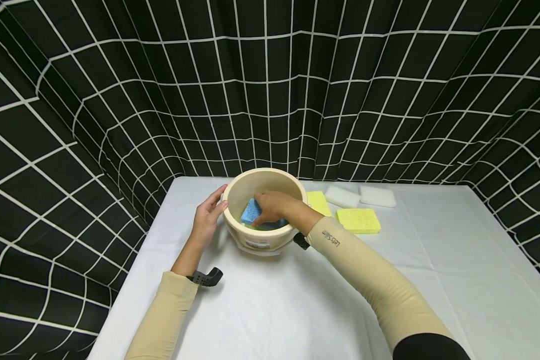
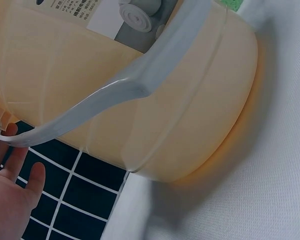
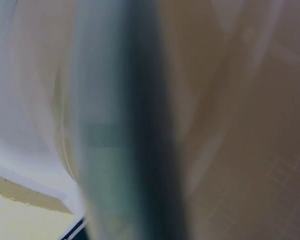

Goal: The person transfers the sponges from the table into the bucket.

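A cream bucket (image 1: 239, 233) with a grey handle (image 2: 135, 86) stands on the white-covered table. At its left side my left hand (image 1: 205, 218) touches the outside near the rim, its fingers fairly straight; in the left wrist view the fingers lie by the handle's end. Inside the bucket, my right hand (image 1: 272, 205) spans a blue sponge (image 1: 250, 212), thumb on the near edge and fingers on the far one. More blue shows under the palm, with a bit of yellow-green below. The right wrist view is mostly blurred bucket wall, and the hand does not show there.
Right of the bucket lie two yellow sponges, one close by (image 1: 318, 203) and one farther right (image 1: 358, 220). Behind them are two white sponges, the left one (image 1: 343, 196) and the right one (image 1: 377, 196). A black gridded curtain (image 1: 270, 100) hangs behind the table.
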`<action>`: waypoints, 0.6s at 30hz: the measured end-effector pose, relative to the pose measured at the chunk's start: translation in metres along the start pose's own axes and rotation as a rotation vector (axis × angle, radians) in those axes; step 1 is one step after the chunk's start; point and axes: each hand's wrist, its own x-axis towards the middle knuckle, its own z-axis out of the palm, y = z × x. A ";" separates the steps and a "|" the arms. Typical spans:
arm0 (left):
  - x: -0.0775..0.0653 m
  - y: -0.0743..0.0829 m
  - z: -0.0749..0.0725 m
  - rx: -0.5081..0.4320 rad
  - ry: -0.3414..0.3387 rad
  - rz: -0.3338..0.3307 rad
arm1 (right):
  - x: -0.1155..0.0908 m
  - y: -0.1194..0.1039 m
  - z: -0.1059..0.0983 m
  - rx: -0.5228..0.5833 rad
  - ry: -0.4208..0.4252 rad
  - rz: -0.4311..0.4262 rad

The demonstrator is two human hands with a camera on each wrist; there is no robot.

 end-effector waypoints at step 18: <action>0.000 -0.001 -0.003 -0.020 -0.006 -0.007 | -0.011 0.001 -0.016 0.069 0.191 -0.145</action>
